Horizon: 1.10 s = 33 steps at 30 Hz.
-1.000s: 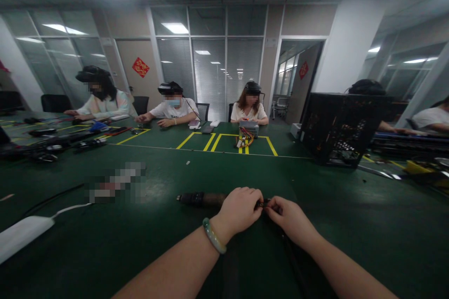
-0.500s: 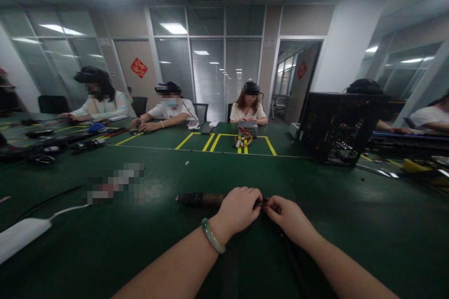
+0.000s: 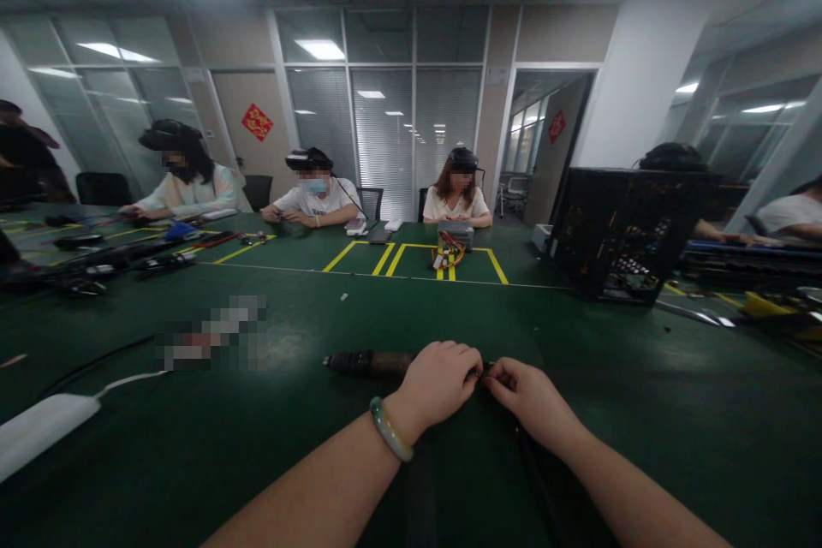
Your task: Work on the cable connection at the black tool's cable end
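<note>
A dark electric screwdriver (image 3: 378, 363) lies on the green table in front of me, its tip pointing left. My left hand (image 3: 440, 378), with a jade-like bangle on the wrist, is closed over the tool's rear part and covers it. Close to that end, my right hand (image 3: 527, 394) is closed in a pinch, thumb against fingers. What sits between the right fingertips is small, dark and mostly hidden. A dark cord-like strip (image 3: 536, 471) runs from under the right hand toward me.
A black computer case (image 3: 622, 231) stands at the right. Across the table, a metal box with coloured wires (image 3: 455, 238) sits near yellow tape lines. At the left lie a white power strip (image 3: 48, 428) and several dark tools and cables (image 3: 83, 265). Several people sit around.
My hands keep nearly the same pose. The view has shifted slightly, and a standing person shows more at far left. The masked person's hands have moved back from small parts on the table.
</note>
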### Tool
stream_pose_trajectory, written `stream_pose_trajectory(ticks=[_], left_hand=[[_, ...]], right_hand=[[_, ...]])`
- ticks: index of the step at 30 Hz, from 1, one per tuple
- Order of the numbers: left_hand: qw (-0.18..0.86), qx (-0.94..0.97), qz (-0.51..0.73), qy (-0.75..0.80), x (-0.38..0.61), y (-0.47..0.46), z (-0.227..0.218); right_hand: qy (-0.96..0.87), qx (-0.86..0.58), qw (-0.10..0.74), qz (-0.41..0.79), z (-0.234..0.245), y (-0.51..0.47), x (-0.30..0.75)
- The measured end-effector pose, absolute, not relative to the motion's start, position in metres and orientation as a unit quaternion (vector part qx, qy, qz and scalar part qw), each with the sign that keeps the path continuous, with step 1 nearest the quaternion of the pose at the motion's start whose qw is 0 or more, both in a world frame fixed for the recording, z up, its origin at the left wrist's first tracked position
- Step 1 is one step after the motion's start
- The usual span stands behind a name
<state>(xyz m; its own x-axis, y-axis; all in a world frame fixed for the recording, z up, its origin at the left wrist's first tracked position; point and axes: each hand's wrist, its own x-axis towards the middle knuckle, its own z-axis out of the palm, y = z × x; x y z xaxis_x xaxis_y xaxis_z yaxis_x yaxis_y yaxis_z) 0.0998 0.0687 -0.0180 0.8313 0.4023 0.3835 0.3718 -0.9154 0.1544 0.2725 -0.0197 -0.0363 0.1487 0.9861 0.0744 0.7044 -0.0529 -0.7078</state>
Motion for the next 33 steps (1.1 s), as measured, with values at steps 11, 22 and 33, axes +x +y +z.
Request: stream_pose_trajectory(ticks=[11, 22, 33], left_hand=[[0.046, 0.953, 0.214, 0.209, 0.1009, 0.0713, -0.0201], [0.049, 0.952, 0.222, 0.206, 0.1008, 0.0715, -0.0205], [0.031, 0.956, 0.211, 0.201, 0.1016, 0.0706, -0.0202]], right_hand=[[-0.601, -0.689, 0.33, 0.235, -0.0376, -0.0186, 0.2733], [-0.6, -0.698, 0.319, 0.227, -0.0338, -0.0193, 0.2712], [-0.607, -0.696, 0.317, 0.215, -0.0368, -0.0183, 0.2715]])
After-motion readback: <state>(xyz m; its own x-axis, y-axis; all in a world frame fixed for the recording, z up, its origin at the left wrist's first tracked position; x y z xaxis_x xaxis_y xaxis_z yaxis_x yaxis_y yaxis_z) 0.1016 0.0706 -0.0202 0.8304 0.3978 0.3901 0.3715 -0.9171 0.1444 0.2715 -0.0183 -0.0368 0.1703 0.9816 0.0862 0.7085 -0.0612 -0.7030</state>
